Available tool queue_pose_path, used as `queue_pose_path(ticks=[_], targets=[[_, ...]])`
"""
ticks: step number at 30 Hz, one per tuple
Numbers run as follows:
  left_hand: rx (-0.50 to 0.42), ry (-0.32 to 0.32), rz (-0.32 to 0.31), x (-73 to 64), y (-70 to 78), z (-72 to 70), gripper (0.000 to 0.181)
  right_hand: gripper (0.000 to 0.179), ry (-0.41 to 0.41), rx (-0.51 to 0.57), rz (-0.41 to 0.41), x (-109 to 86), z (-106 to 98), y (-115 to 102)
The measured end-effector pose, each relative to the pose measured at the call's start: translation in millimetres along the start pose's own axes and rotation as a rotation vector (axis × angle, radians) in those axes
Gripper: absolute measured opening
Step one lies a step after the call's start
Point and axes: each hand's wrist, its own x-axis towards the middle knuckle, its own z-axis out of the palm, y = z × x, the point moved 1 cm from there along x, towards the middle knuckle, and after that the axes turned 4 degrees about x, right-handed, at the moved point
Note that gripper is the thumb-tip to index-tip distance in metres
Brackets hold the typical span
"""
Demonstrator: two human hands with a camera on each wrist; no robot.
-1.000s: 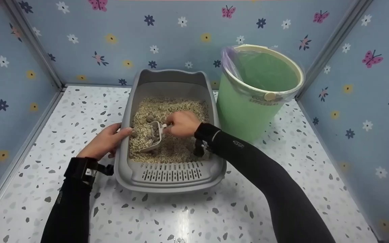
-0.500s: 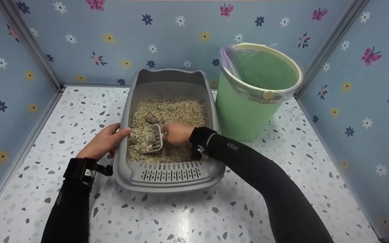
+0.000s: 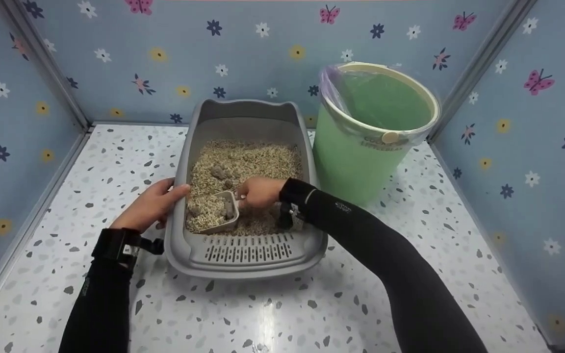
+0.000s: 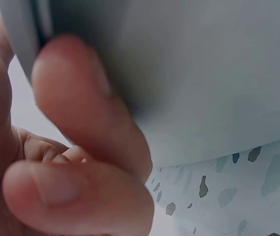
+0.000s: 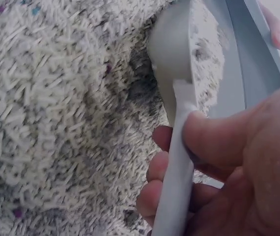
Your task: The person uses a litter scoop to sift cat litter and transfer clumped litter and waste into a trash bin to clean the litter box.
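A grey litter box (image 3: 248, 268) holds tan pellet litter (image 3: 263, 153). My left hand (image 3: 151, 205) grips its left rim, thumb over the top. In the left wrist view, curled fingers (image 4: 81, 93) lie against the outer wall. My right hand (image 3: 262, 192) holds the handle of a pale litter scoop (image 3: 233, 221); the right wrist view shows thumb and fingers around that handle (image 5: 172, 196). The scoop's head sits low at the box's near left, heaped with litter and a grey clump (image 3: 229, 210). Beyond it, another grey clump (image 3: 218, 171) lies on the litter.
To the right of the box stands a green bin (image 3: 351, 169) with a cream rim and a purplish bag (image 3: 334, 87) lining it. A slotted ledge (image 3: 248, 250) forms the box's near end. Flower-patterned panels (image 3: 243, 49) enclose the speckled white floor (image 3: 204, 314).
The scoop has moved through the litter toward the near left of the box, with my right hand on it. A small clump beyond the scoop now shows. My left hand has stayed on the rim.
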Motion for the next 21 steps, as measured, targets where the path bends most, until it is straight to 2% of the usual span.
queue_pose_path(ticks=[4,10,15,18,21], targets=[[-0.012,-0.007,-0.006,-0.2,1.0,0.2,0.088,0.026,-0.017,-0.007,-0.020,-2.2,0.6,1.1],[0.002,-0.008,0.007,0.2,2.8,0.4,0.087,0.028,-0.027,0.068,-0.014,-6.2,-0.3,1.1],[0.019,-0.003,0.005,0.6,2.1,-0.3,0.079,0.024,0.038,0.126,-0.020,-5.9,-1.2,1.2],[0.028,-0.002,-0.002,1.0,1.5,0.0,0.080,0.030,0.079,0.125,-0.021,-4.6,-1.0,2.4],[0.040,-0.004,-0.005,1.8,0.8,0.0,0.084,0.035,0.086,0.116,-0.022,-3.8,-0.5,3.5]])
